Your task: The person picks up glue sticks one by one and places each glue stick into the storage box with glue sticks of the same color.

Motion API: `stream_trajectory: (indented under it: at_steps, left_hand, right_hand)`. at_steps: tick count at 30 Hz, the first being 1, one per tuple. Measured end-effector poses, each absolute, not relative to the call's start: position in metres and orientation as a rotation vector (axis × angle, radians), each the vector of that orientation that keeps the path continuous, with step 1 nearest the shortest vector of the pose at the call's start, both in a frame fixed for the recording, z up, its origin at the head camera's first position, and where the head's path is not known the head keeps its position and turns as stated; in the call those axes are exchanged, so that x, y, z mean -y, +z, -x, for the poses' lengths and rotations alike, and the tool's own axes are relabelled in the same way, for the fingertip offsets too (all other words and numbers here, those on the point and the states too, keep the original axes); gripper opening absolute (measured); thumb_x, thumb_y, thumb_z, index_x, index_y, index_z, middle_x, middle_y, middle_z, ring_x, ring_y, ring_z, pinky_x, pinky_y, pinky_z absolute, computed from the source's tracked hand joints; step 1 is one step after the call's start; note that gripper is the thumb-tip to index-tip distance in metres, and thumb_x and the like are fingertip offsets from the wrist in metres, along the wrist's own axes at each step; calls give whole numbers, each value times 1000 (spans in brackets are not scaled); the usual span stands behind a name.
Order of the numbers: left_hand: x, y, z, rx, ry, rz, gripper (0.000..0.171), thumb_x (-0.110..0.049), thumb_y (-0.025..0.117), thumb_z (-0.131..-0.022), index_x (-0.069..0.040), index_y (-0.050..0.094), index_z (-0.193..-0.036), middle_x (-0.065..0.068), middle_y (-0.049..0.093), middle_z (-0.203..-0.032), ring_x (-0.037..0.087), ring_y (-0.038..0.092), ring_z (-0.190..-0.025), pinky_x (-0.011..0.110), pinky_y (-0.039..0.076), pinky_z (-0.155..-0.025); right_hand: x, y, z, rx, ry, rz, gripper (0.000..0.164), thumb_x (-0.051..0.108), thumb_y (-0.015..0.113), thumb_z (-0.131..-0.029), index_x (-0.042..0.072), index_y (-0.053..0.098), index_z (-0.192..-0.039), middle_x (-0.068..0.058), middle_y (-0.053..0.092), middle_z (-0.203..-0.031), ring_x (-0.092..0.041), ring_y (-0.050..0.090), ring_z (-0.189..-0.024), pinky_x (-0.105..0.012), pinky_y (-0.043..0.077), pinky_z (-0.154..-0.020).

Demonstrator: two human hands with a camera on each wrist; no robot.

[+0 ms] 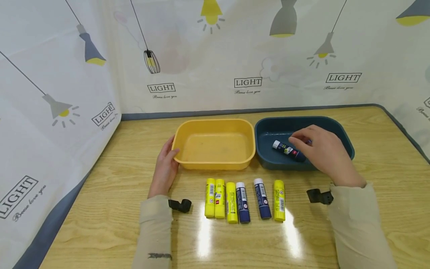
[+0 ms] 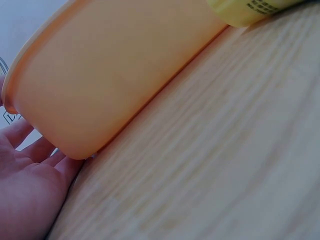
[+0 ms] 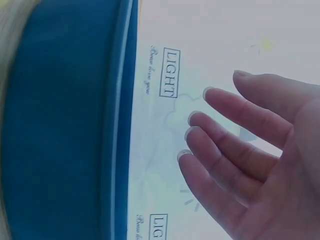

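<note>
Your right grip (image 1: 317,149) is released: its fingers curve loosely over the blue bin (image 1: 302,166), with nothing between them. Beneath it, a dark blue glue stick (image 1: 288,150) lies slanted on the bin floor, white cap toward the left. Your hand covers part of that bin, so you cannot tell whether the blue patch behind your fingers is a second stick.

Your left grip (image 1: 166,164) grasps the left end of the yellow bin (image 1: 213,165), thumb at the rim and fingers along the outer wall. The bins stand side by side, their raised walls close together between your two hands.

On the wooden surface (image 1: 107,209) in front of you, left to right, lie three yellow glue sticks (image 1: 220,198), two dark blue glue sticks (image 1: 262,198) and a lone yellow glue stick (image 1: 279,200), with gaps either side of the second blue one. Behind the bins hangs a lamp-printed backdrop (image 1: 208,59).
</note>
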State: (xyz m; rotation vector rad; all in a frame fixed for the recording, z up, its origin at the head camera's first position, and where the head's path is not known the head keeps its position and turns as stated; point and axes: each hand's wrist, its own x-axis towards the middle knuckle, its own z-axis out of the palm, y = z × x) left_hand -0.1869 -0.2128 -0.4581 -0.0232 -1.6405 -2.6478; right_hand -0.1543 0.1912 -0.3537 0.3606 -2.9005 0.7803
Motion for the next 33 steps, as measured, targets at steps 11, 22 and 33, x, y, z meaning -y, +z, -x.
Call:
stream_trajectory:
  at_steps: [11,22,33]
  left_hand:
    - [214,-456,187,1662,-2626,65,47,-2,40,-93,-12,32,-138,4,26,-143,24,26,-129,39,22,-104]
    - [214,-459,186,1664,-2639,31,47,-2,42,-93,-11,31,-138,4,26,-143,24,27,-129,39,23,-104]
    - [213,-458,186,1667,-2634,25,47,-2,42,-93,-10,31,-138,2,28,-142,24,28,-129,39,23,-104]
  right_hand:
    - [-178,-343,151,2901,767,-488,41,47,50,-86,14,61,-109,-1,62,-94,-17,55,-83,-39,45,-71]
    - [-167,-341,146,3053,638,-614,57,58,40,-85,14,57,-117,2,62,-88,-14,54,-75,-36,45,-67]
    - [-156,-341,142,3111,647,-720,29,37,52,-89,18,60,-109,6,61,-80,-7,52,-65,-29,45,-60]
